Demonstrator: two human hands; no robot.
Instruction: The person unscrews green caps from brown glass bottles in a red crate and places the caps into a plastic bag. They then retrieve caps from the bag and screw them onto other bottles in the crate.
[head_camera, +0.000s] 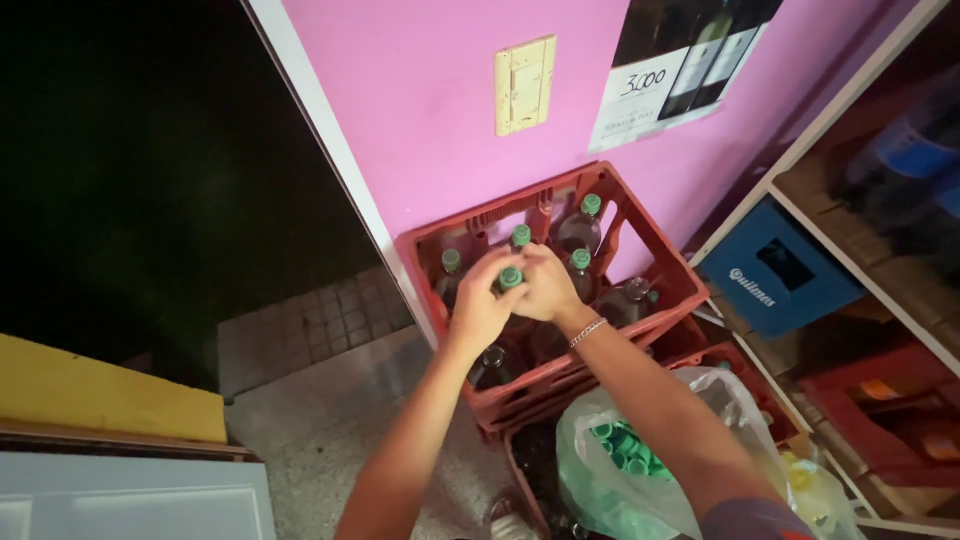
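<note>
Bottle (510, 300) with a green cap (511, 277) stands near the middle of the red crate (655, 255), and both hands close around its neck. The left hand (480, 308) wraps the neck from the left, fingers curled tight; the right hand (548, 285) covers it from the right with fingertips at the cap. Most of the bottle's glass is hidden behind the 2 hands, so only the cap and a sliver of neck show.

Around it in the same crate stand 4 more capped bottles: 1 at the left (451, 262), 1 behind (521, 236), 1 at the back (590, 206) and 1 just right of the hands (580, 260). An uncapped bottle (636, 291) stands at the right side and another open neck (493, 357) shows below the left wrist. A silver bracelet (588, 332) sits on the right wrist.

The crate rests on a second red crate (745, 375), largely covered by the right forearm and a clear plastic bag (600, 480) holding loose green caps (628, 450). What lies under the bag is too dark to make out. A blue crate (775, 275) sits on a shelf to the right, partly cut off by the shelf frame. A pink wall (420, 110) rises behind, with a yellow switch plate (524, 85) and a poster (680, 60) cut off at the top edge.
</note>
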